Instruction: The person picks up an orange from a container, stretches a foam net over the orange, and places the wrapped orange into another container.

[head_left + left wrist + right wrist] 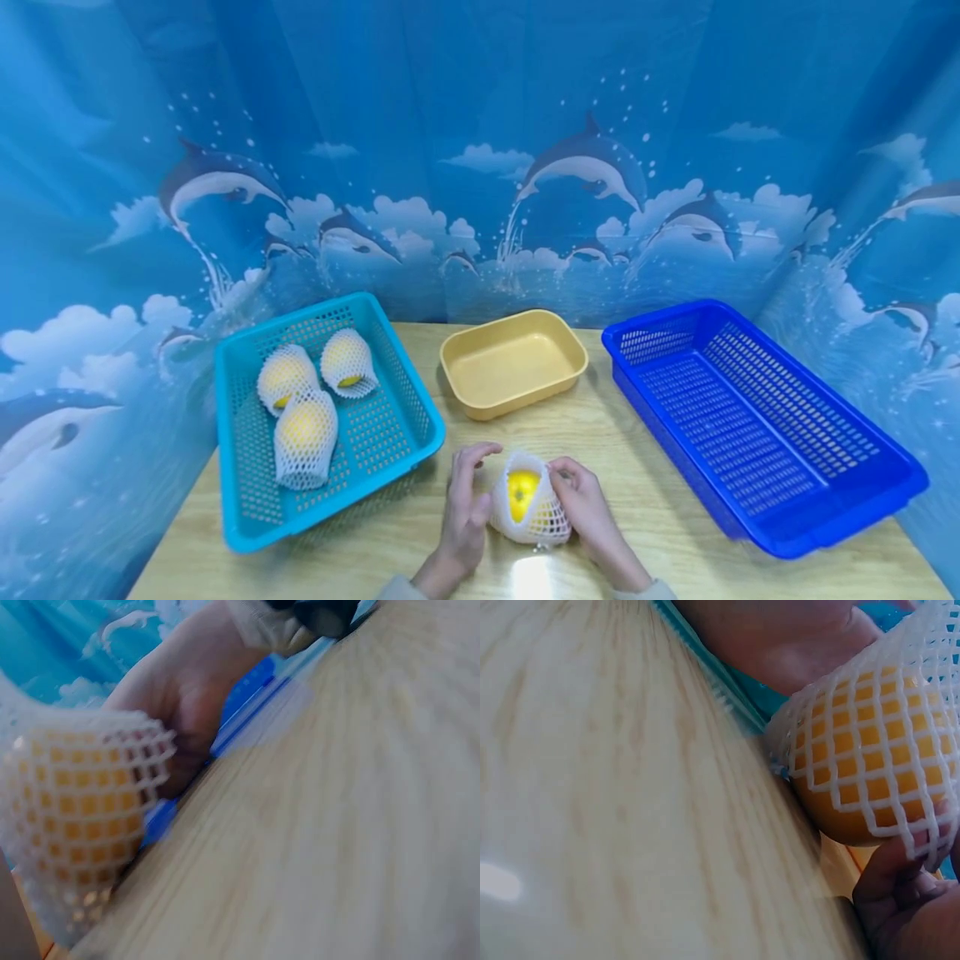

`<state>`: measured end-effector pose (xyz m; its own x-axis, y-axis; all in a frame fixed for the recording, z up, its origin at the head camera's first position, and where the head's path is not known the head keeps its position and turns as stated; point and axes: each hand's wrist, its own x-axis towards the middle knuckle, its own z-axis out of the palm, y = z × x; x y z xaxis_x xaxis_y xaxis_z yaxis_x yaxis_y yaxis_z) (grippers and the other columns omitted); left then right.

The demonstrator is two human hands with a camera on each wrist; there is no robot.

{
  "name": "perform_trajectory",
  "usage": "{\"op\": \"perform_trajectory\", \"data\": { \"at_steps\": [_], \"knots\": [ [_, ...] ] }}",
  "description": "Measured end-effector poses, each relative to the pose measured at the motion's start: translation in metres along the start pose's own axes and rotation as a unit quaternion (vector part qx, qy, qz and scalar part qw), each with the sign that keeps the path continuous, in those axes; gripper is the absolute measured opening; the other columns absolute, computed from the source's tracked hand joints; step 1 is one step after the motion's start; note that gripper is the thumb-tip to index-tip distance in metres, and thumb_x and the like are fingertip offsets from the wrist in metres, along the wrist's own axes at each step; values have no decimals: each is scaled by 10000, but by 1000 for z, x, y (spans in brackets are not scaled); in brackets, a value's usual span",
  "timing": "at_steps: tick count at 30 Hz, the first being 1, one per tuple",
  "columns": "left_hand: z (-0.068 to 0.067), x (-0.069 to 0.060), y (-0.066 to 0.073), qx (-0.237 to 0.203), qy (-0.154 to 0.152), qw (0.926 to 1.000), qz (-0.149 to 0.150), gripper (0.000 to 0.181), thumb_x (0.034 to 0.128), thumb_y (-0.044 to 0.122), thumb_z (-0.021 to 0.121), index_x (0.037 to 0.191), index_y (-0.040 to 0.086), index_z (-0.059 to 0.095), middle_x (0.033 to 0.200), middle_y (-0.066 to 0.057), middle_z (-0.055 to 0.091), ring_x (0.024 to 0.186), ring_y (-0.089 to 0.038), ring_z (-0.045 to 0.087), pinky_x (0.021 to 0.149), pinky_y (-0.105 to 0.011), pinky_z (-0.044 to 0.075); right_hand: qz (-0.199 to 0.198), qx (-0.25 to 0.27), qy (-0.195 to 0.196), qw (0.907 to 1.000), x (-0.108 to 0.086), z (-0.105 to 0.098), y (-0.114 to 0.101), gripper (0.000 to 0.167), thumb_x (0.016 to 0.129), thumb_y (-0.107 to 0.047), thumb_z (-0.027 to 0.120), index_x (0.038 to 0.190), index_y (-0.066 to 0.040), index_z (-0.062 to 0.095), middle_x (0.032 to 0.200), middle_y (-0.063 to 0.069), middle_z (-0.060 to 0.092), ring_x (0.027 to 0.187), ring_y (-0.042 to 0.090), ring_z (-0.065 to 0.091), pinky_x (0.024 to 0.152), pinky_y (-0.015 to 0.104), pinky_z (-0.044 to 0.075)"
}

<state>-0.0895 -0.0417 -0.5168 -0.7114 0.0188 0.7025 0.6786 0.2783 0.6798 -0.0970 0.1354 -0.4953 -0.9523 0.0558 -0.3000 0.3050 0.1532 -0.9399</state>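
A round yellow fruit (522,492) sits on the table in a white foam net (551,523), its top showing through the net's opening. My right hand (588,510) pinches the rim of this net, and in the right wrist view its curled fingers (900,870) hold the mesh edge. On the other side, my left hand (463,512) stands beside the fruit with fingers spread and loosely bent. Its thumb is close to the net; whether it touches I cannot tell. The net-covered fruit fills much of both wrist views.
Left stands a turquoise basket (408,400) holding three net-wrapped yellow fruits (306,433). A shallow yellow tray (513,362) lies behind the hands. To the right is a deep blue basket (720,425). A dolphin-print curtain (480,167) hangs behind the wooden table (637,483).
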Motion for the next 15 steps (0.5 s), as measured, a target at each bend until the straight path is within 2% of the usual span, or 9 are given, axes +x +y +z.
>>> {"op": "perform_trajectory", "data": {
  "at_steps": [3,6,9,11,13,15],
  "knots": [
    [7,1,3,-204,-355,9971,639,698,999,527,297,1387,-40,416,1331,-127,520,1177,-273,472,966,-402,381,-81,58,55,9999,0,0,0,181,1006,-150,541,1073,7,604,604,16,564,537,122,510,519,209,428],
    [13,1,5,-282,-638,9948,747,841,923,634,443,1406,-49,364,1363,-131,485,1195,-256,454,989,-407,385,-300,175,87,9994,-1,0,2,174,997,-127,557,1066,26,604,637,55,613,565,142,566,536,222,468],
    [16,-1,5,-356,-816,9947,521,887,803,549,698,1404,-13,366,1351,-103,482,1181,-232,459,978,-396,404,-598,130,113,9981,-1,1,4,174,1002,-115,554,1073,37,599,674,87,653,584,158,610,548,239,503],
    [17,-3,5,-346,-891,9947,375,930,707,435,834,1396,13,374,1330,-82,483,1163,-213,466,970,-376,418,-805,33,151,9966,-1,1,7,180,1005,-121,557,1084,35,599,673,95,658,571,152,607,543,246,513],
    [17,-2,9,-348,-943,9944,335,963,617,299,918,1366,5,390,1295,-84,498,1143,-213,487,965,-371,433,-1071,-142,245,9938,-1,1,9,165,1001,-115,566,1079,25,605,679,80,665,578,130,604,565,243,521],
    [17,-3,8,-361,-1024,9938,248,992,576,229,951,1366,18,389,1283,-68,510,1133,-201,514,969,-354,455,-1338,-327,352,9898,0,1,12,144,995,-104,576,1064,18,612,722,84,676,621,129,626,606,243,538]
  ]
}}
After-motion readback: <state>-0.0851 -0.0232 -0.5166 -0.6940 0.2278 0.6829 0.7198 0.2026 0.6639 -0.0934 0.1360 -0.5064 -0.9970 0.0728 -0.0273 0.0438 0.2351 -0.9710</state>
